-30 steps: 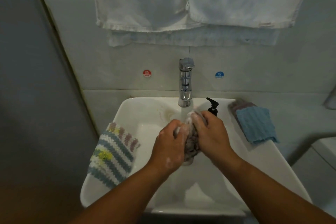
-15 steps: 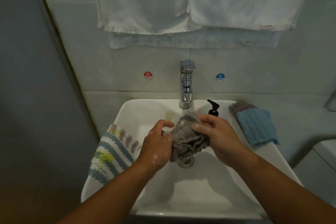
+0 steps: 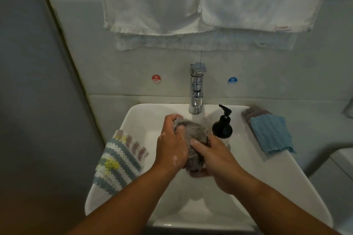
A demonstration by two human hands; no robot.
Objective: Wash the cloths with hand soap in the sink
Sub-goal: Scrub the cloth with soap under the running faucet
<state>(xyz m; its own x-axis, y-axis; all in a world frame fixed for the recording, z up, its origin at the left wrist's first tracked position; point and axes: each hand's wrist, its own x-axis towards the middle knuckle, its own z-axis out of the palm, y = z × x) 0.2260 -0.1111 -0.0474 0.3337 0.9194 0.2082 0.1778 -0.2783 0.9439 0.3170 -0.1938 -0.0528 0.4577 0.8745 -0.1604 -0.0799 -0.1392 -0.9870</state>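
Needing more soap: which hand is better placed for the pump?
Probably the right hand: it lies beside the soap bottle; the left hand grips the grey cloth on the far side.

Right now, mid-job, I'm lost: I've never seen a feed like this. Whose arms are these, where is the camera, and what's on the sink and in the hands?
There is no machine here. These are a person's two bare arms, filmed by a single wide-angle camera worn on the head and looking down at a white sink. The left hand and the right hand both grip a bunched grey cloth over the basin, just below the tap. Flecks of suds show on the left hand. On the rim, a black soap bottle stands beside the tap. A striped cloth is draped over the left edge, and a blue cloth lies on a brownish cloth at the right. White towels hang on the wall above.
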